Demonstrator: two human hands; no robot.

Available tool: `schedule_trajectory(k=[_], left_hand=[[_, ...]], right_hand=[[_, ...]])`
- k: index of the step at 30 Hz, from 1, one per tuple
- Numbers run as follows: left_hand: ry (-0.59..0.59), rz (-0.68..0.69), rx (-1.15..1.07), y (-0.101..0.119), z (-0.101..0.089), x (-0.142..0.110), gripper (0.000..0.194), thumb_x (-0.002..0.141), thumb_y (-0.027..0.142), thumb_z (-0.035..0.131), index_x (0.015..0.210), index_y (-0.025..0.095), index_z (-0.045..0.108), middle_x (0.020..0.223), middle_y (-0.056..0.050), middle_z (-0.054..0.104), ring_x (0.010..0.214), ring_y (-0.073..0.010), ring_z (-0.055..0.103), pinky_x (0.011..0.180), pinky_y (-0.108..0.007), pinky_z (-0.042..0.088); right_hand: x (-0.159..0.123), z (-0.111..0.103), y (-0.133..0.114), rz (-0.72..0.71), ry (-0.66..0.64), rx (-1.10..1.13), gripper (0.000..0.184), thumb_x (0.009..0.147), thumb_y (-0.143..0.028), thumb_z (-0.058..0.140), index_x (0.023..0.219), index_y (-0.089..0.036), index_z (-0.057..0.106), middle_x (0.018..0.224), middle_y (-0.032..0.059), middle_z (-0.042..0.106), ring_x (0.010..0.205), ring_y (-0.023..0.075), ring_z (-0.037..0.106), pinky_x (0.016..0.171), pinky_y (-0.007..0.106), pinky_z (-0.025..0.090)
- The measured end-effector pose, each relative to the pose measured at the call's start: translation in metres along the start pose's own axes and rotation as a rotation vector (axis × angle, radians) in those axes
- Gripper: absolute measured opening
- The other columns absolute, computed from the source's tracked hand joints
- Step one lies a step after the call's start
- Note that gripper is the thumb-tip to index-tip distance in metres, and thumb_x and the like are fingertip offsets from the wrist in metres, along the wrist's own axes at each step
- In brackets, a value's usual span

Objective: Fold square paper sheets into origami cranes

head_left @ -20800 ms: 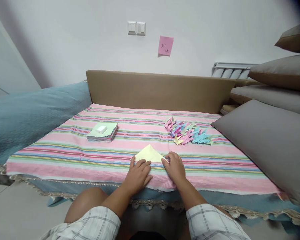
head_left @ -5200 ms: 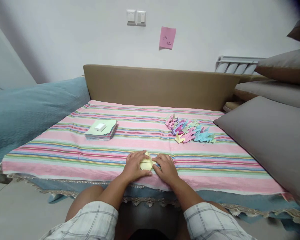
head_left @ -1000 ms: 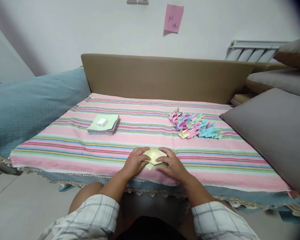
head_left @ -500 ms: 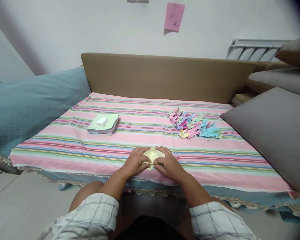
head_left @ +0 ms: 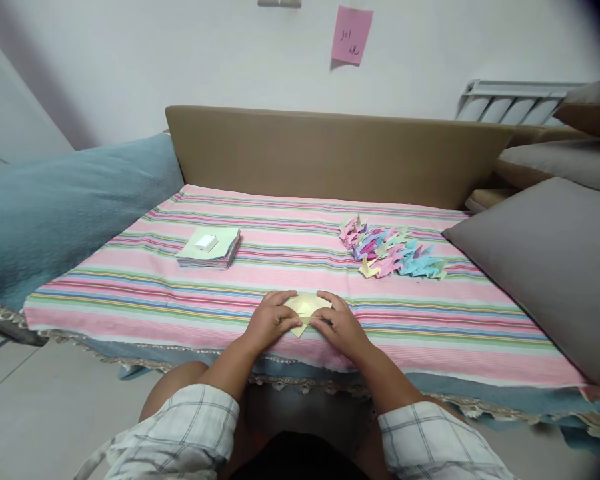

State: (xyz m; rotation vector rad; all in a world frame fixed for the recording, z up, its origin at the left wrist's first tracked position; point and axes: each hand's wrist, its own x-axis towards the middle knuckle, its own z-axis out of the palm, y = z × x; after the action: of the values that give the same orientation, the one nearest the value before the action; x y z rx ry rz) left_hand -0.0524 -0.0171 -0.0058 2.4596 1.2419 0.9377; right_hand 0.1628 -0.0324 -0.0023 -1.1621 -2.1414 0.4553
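A pale yellow sheet of origami paper (head_left: 307,303), partly folded, lies between my hands near the front of the striped cloth, one corner pointing toward me. My left hand (head_left: 271,317) grips its left side, thumb on the near edge and fingers curled over the far edge. On the opposite side my right hand (head_left: 343,325) holds it in the same way. A raised flap shows in the middle of the paper; my fingertips hide its side corners.
A stack of coloured paper (head_left: 207,250) with a small white block (head_left: 206,243) on top stands at the left. Several folded paper cranes (head_left: 390,252) lie at the right on the striped cloth (head_left: 280,220). Grey cushions (head_left: 540,247) border the right side, a brown backrest (head_left: 330,153) the far side.
My thumbs have moved slightly apart and away from the near corner. More of the yellow paper's middle and flap now shows. The view has shifted slightly.
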Motion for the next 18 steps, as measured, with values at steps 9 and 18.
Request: schedule_trajectory(k=[9, 18], left_hand=[[0.046, -0.103, -0.037, 0.000, -0.004, -0.005, 0.014, 0.077, 0.036, 0.064, 0.081, 0.024, 0.070, 0.120, -0.006, 0.060, 0.108, -0.0228, 0.054, 0.092, -0.042, 0.043], [0.076, -0.166, -0.098, -0.003, -0.005, -0.003, 0.010, 0.074, 0.032, 0.067, 0.077, 0.022, 0.068, 0.118, -0.006, 0.061, 0.108, -0.0219, 0.055, 0.093, -0.041, 0.043]], right_hand=[[-0.001, -0.005, 0.012, 0.055, -0.031, 0.098, 0.018, 0.081, -0.032, 0.059, 0.091, -0.021, 0.069, 0.127, 0.0119, 0.048, 0.120, 0.0244, 0.045, 0.100, 0.041, 0.038], [-0.002, -0.006, 0.021, 0.098, -0.092, 0.082, 0.016, 0.079, -0.033, 0.062, 0.084, -0.021, 0.071, 0.127, 0.0105, 0.050, 0.121, 0.0255, 0.044, 0.100, 0.043, 0.036]])
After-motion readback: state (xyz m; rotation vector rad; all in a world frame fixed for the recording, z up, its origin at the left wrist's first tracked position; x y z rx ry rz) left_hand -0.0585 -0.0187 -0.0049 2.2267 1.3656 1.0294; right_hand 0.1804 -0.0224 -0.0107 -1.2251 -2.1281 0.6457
